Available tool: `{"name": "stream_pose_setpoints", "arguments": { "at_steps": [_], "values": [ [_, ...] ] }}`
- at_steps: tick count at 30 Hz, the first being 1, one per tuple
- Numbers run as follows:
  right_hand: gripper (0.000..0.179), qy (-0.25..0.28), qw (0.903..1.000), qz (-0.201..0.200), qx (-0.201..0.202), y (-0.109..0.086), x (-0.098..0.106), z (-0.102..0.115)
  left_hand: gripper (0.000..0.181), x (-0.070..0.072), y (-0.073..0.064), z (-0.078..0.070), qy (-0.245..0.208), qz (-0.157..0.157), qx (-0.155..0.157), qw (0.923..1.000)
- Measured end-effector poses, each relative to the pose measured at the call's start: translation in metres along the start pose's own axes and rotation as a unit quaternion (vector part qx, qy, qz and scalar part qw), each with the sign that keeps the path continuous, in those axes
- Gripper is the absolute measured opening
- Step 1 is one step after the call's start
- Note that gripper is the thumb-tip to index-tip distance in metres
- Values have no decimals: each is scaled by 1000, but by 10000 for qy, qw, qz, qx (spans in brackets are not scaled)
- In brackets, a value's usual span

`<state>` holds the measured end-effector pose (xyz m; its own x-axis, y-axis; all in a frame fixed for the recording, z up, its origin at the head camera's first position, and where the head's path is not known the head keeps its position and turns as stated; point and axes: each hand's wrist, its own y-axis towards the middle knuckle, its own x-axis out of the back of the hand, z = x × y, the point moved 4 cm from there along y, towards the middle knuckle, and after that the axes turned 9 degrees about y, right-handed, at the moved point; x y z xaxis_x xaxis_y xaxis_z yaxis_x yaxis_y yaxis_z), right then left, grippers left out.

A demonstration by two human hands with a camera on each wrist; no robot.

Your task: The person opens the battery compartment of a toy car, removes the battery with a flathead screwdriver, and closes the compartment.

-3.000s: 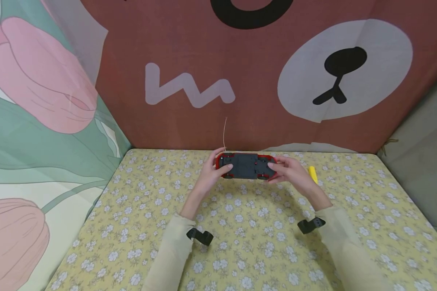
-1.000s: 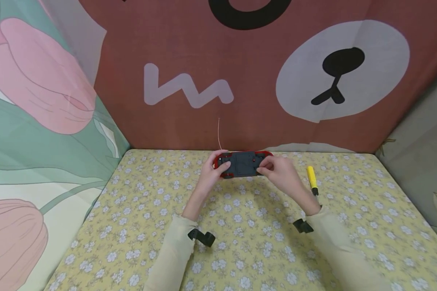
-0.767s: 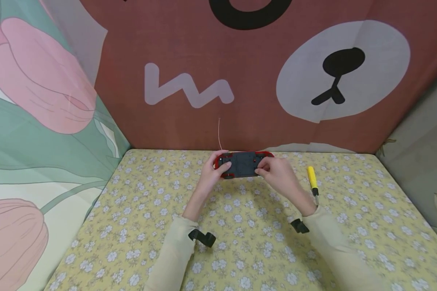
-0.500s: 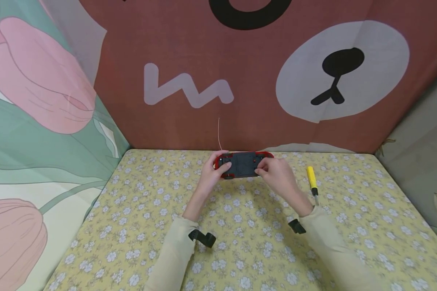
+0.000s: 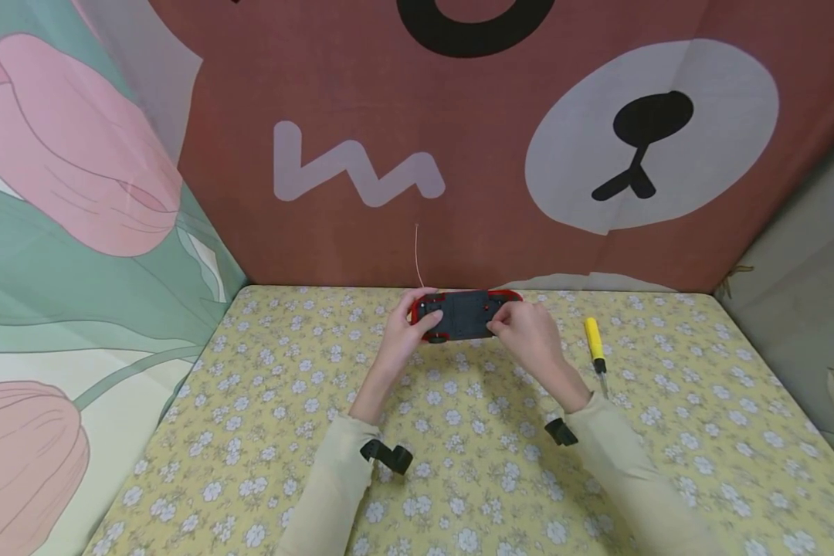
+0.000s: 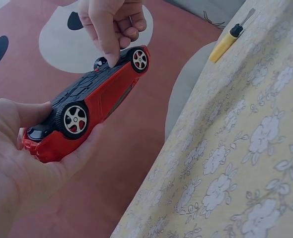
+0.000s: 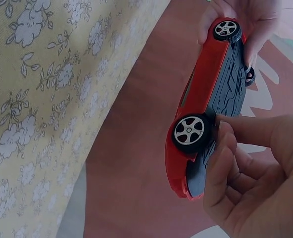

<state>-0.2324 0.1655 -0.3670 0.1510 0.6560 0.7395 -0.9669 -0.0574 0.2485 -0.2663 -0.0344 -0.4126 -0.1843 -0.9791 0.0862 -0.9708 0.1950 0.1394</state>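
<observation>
A red toy car (image 5: 462,314) is held up over the table with its dark underside turned to me. My left hand (image 5: 398,328) grips one end, thumb across the underside and fingers behind the body. At the other end, my right hand (image 5: 530,336) has its thumb and index finger pinched together against the underside, beside a wheel (image 7: 191,133). The tiny thing at these fingertips is mostly hidden, and I cannot tell its kind. The other right fingers are curled in the right wrist view. The two wheels nearest the table show silvery spokes.
On the table, right of my right hand, lies a screwdriver (image 5: 594,340) with a yellow handle, black collar and metal blade. A flowered yellow cloth (image 5: 472,494) covers the table. Behind it hangs a brown printed curtain (image 5: 347,247); a thin pale strand (image 5: 418,255) shows before it.
Three seconds ago my right hand held the car's right end; since then it has moved left to pinch at the underside. Its forearm has swung left, uncovering the screwdriver. My left hand keeps its grip.
</observation>
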Motion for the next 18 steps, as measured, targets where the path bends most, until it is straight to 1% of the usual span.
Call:
{"name": "stream_pose_setpoints", "arguments": {
  "at_steps": [5, 11, 18],
  "values": [
    [13, 67, 9997, 72, -237, 2, -1, -2, 41, -1, 0, 1, 16, -8, -77, 10000],
    [14, 273, 9987, 163, -402, 2, -2, -6, 43, -3, 1, 4, -28, 18, -31, 10000],
    [15, 773, 9944, 410, -586, 6, -3, -14, 42, -3, 0, 4, -162, 46, 33, 9999]
  ]
}}
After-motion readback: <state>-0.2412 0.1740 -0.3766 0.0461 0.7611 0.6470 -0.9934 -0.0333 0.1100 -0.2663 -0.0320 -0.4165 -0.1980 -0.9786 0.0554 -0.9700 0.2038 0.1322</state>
